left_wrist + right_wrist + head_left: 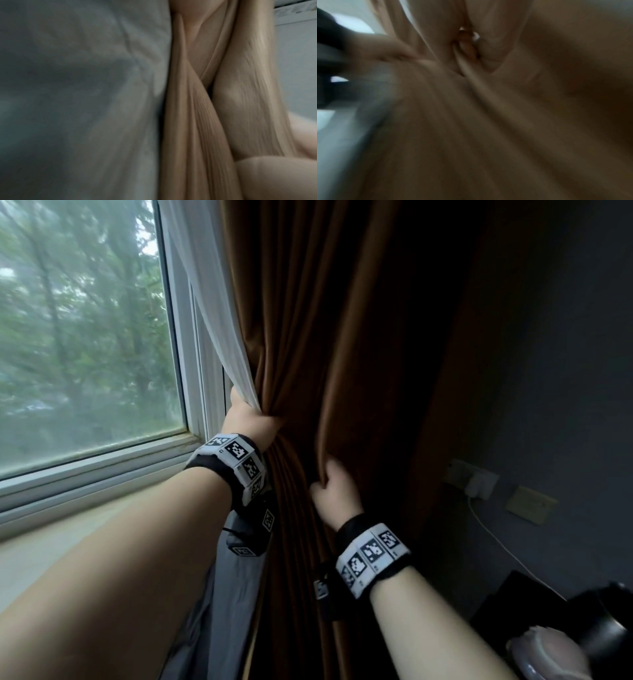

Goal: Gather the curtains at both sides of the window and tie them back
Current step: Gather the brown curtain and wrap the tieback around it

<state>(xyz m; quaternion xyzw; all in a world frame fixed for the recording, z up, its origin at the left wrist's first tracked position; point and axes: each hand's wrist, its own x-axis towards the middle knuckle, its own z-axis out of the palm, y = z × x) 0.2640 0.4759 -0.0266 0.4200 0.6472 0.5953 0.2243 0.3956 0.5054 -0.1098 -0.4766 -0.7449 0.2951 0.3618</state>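
Both forearms reach up from the lower edge of the head view, each wrist wrapped in a black band with black-and-white marker squares. Of the 2 hands, the left hand (251, 419) is clenched around the gathered white sheer curtain (219, 313) together with the window-side edge of the brown curtain (325, 337), just beside the right end of the windowsill (102, 460). Lower and to the right, the right hand (337, 491) grips a thick fold of the brown curtain, fingers curled into the cloth. Bunched folds run between the two fists and hang straight below them. Grey fabric (219, 587) hangs beneath the left wrist. Trees show blurred through the window glass (82, 337). On the dark wall at right sit a wall socket (474, 479) with a white cable (496, 539) trailing down. Both wrist views are blurred, filled with tan folds.
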